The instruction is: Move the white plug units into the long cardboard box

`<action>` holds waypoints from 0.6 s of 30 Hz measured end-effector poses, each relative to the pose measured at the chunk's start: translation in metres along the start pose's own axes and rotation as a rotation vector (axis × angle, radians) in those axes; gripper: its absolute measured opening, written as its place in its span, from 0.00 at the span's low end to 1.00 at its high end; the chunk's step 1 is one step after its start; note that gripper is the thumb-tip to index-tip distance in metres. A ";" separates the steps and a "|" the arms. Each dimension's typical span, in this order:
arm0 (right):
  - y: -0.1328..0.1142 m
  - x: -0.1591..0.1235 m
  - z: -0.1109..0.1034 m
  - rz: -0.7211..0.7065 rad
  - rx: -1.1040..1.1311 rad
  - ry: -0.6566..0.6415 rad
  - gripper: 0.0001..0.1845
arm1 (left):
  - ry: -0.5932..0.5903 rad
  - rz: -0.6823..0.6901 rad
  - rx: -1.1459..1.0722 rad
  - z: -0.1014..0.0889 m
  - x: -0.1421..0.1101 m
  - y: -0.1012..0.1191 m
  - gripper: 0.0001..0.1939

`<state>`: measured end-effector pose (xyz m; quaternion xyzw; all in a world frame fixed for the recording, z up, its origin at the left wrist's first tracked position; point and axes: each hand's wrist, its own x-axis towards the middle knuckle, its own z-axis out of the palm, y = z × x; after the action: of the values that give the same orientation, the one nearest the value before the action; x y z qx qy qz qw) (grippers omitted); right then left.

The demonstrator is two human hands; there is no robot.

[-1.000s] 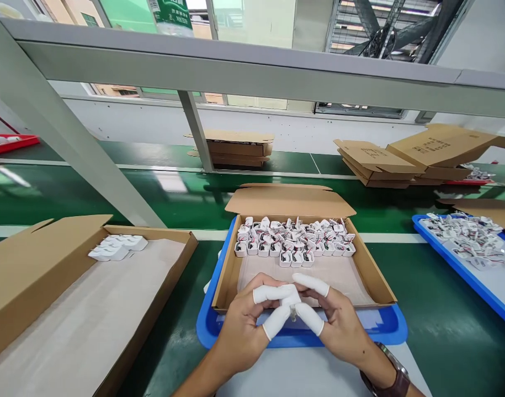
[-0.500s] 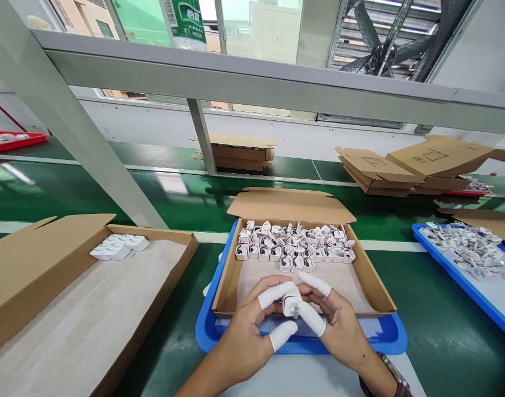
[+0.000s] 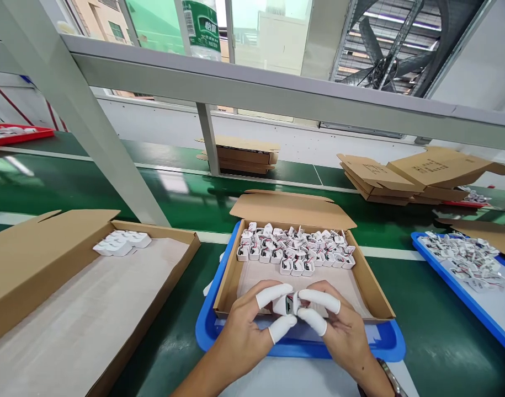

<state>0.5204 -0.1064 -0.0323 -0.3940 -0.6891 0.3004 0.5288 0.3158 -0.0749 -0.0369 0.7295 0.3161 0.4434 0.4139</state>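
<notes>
Between my hands, over the near edge of an open cardboard box, is a small white plastic housing with dark and wire-like parts showing in its opening. My left hand pinches the housing between white-cotted thumb and forefinger. With its thumb and forefinger, also in white finger cots, my right hand grips a small white piece at the housing's open side. Whether the two pieces are joined is hidden by the fingertips. Rows of similar white housings with wires stand in the back of the box.
The box sits in a blue tray. At left, another cardboard box holds several white housings. A blue tray of wired white parts is at right. A slanted metal post and crossbar stand ahead.
The housing has turned so its opening and inner parts show. My right fingers have closed onto the small white piece beside it, and my left thumb has come up against the housing.
</notes>
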 end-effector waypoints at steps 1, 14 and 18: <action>0.000 0.000 -0.001 0.010 0.007 0.008 0.18 | -0.005 0.002 -0.014 0.000 -0.001 0.000 0.22; 0.001 -0.001 0.002 0.137 0.163 -0.006 0.10 | 0.186 0.274 0.179 0.005 0.002 0.002 0.16; 0.001 0.001 0.001 -0.088 -0.063 0.026 0.17 | 0.173 0.244 0.157 0.005 0.001 0.000 0.21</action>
<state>0.5195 -0.1049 -0.0328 -0.3834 -0.7080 0.2498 0.5379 0.3205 -0.0758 -0.0378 0.7515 0.2934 0.5255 0.2702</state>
